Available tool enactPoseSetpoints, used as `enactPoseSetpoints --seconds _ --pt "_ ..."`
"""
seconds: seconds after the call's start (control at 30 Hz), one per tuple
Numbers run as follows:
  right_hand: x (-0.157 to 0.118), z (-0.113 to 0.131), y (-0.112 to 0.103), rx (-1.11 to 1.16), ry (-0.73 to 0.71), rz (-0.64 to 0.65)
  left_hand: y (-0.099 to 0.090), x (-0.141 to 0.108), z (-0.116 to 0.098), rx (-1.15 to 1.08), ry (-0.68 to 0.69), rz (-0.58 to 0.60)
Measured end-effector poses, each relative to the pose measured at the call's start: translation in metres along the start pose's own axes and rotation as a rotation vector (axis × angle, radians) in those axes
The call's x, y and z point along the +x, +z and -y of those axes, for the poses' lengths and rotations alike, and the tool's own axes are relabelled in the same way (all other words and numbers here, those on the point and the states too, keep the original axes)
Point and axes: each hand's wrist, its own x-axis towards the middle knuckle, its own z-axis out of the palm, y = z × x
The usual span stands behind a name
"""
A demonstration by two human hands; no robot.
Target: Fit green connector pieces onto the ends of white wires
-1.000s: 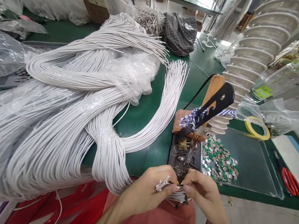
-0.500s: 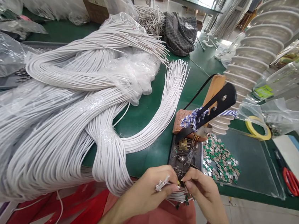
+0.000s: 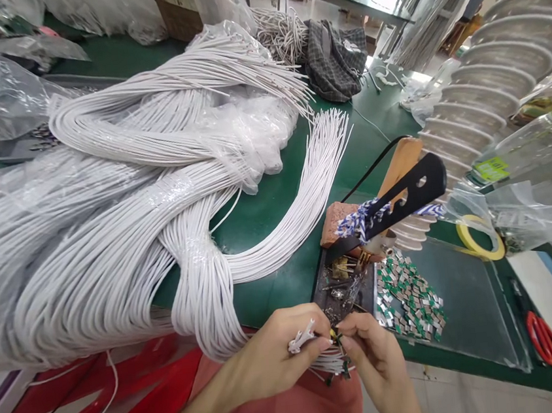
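My left hand [image 3: 295, 346] is closed around a few white cables [image 3: 300, 338], whose cut ends stick up above the fist. Close beside it, my right hand [image 3: 374, 347] pinches a small green connector [image 3: 338, 336] between thumb and forefinger, partly hidden by the fingertips. The two hands nearly meet over the bench's front edge. Below them hangs a bunch of white cables [image 3: 329, 360] with small green and metal pieces at their ends. Just beyond the fingers lies a dark tray [image 3: 319, 281] with solder scraps in it.
Large bundles of white cable [image 3: 98, 251] cover the left side. A brick [image 3: 334, 223] with a black slotted bar [image 3: 403, 199] tied to it stands behind the tray. To the right are a pile of connectors [image 3: 408, 291], yellow tape [image 3: 479, 238], red-handled scissors [image 3: 546, 339] and a ribbed hose [image 3: 481, 93].
The view has shifted slightly, so the bench things sit a little further right. Both hands keep nearly the same place; the green connector at my right fingertips shows more plainly.
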Motion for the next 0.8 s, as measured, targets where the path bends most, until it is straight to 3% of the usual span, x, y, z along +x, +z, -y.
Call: enactPoseSetpoints --seconds 0.4,0.6,0.8 --pt "0.002 0.001 0.016 -0.170 -0.124 -0.178 0.008 0.004 -0.001 0.000 -0.012 -0.141" --pt "0.004 0.005 0.019 -0.263 -0.235 -0.193 0.011 0.002 -0.002 0.056 -0.006 -0.185" --pt "0.001 0.004 0.020 -0.273 -0.216 -0.173 0.015 0.001 -0.001 0.021 0.018 -0.249"
